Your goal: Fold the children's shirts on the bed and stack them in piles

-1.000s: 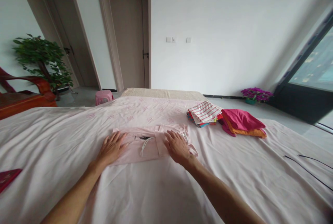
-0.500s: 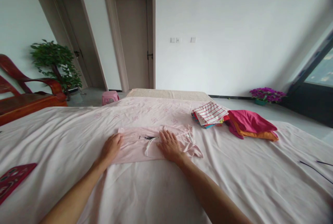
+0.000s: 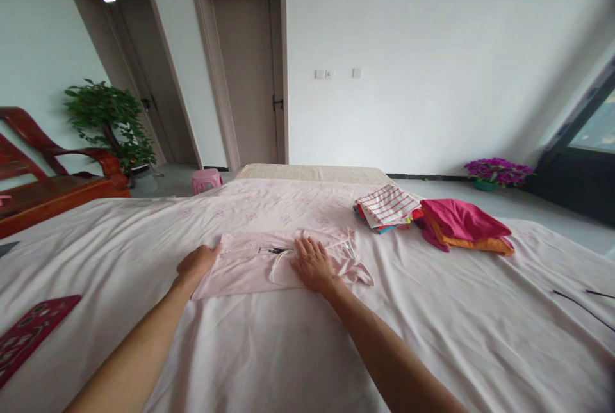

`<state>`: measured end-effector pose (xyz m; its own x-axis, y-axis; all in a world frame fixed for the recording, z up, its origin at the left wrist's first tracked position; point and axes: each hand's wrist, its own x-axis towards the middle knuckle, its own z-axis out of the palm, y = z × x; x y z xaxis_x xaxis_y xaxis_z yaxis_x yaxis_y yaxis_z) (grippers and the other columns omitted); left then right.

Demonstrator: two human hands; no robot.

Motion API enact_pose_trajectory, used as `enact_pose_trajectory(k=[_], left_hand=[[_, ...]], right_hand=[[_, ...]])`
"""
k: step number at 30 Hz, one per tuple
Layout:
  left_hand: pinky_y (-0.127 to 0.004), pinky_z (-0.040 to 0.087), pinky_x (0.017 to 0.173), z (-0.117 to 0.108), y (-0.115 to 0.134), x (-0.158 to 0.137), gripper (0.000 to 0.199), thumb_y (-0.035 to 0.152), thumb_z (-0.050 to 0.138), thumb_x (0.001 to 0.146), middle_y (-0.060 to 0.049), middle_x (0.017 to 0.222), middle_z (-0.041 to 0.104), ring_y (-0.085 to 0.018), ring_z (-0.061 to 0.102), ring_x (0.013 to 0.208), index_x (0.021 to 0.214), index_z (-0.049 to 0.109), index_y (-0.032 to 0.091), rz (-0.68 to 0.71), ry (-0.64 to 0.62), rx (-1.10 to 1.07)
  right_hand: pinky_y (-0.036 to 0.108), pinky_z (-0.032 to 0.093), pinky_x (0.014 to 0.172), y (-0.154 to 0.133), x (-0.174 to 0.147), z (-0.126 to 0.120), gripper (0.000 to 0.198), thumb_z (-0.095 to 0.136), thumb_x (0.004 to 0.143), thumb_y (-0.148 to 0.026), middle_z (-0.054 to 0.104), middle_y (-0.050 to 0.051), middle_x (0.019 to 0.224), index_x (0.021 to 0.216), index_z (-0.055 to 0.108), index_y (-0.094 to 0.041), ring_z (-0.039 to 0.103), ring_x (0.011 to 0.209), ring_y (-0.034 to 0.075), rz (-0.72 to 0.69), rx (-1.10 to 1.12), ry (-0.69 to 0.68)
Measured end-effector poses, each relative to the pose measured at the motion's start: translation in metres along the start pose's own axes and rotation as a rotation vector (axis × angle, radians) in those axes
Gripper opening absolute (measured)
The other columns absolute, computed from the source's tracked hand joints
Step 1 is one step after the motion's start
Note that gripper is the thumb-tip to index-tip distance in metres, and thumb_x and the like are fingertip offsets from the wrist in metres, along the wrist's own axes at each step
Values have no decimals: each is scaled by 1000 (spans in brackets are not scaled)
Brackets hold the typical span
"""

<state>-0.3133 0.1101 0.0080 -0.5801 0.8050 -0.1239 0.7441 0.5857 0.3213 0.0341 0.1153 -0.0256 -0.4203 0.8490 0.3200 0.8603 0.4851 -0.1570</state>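
Observation:
A pale pink T-shirt (image 3: 250,272) lies folded lengthwise on the bed sheet, with a dark print and a white curved strip near its middle. My left hand (image 3: 198,264) is closed on the garment's left edge, thumb and fingers pinching the cloth near the upper corner. Flat on the right half rests my right hand (image 3: 313,264), its fingers stretched out and pressing the fabric. To the right of that hand, the shirt's sleeve end is crumpled.
Folded striped cloth (image 3: 388,205) tops a small stack behind to the right, beside folded magenta and orange clothes (image 3: 466,221). A red patterned flat object (image 3: 36,333) lies at left. Thin dark cords (image 3: 583,307) show at right. A pink stool (image 3: 206,180) stands beyond the bed.
My left hand has shifted left along the shirt's edge, and the cloth there is pulled out to the left and flatter. My right hand stays in place on the shirt.

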Motion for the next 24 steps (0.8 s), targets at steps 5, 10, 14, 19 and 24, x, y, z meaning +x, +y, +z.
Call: enact_pose_trajectory(k=[5, 10, 14, 19, 24], left_hand=[[-46, 48, 81, 0, 1, -5, 54, 62, 48, 76, -21, 110, 70, -41, 64, 105, 101, 70, 18, 59, 3, -51], [-42, 49, 76, -5, 7, -9, 49, 60, 56, 73, -18, 98, 72, -39, 67, 98, 92, 70, 18, 96, 27, -159], [-31, 50, 64, -8, 16, -20, 33, 46, 59, 74, -10, 73, 71, -29, 70, 78, 83, 69, 16, 150, 24, -319], [-24, 48, 58, -21, 36, -33, 33, 37, 57, 74, -4, 72, 71, -21, 68, 72, 95, 68, 15, 240, 42, -488], [-21, 46, 61, -31, 81, -45, 40, 39, 56, 76, -4, 91, 73, -19, 67, 79, 107, 67, 16, 401, -35, -536]], right_hand=[[53, 21, 117, 0, -1, 1, 63, 40, 96, -47, 32, 15, 154, 149, 38, -13, 28, 144, 33, 5, 19, 6], [52, 21, 117, 1, -1, -1, 64, 39, 97, -49, 32, 16, 154, 149, 38, -13, 28, 144, 33, 15, 15, -8], [51, 20, 118, 1, -3, -1, 64, 36, 97, -50, 33, 15, 154, 149, 38, -14, 28, 144, 31, 5, -1, 12], [51, 20, 118, 1, -3, -3, 64, 34, 97, -50, 31, 15, 155, 150, 36, -14, 27, 145, 30, 13, -11, -21], [51, 19, 118, 2, -2, -4, 65, 33, 98, -51, 30, 15, 155, 151, 34, -13, 25, 145, 30, 20, 16, -40]])
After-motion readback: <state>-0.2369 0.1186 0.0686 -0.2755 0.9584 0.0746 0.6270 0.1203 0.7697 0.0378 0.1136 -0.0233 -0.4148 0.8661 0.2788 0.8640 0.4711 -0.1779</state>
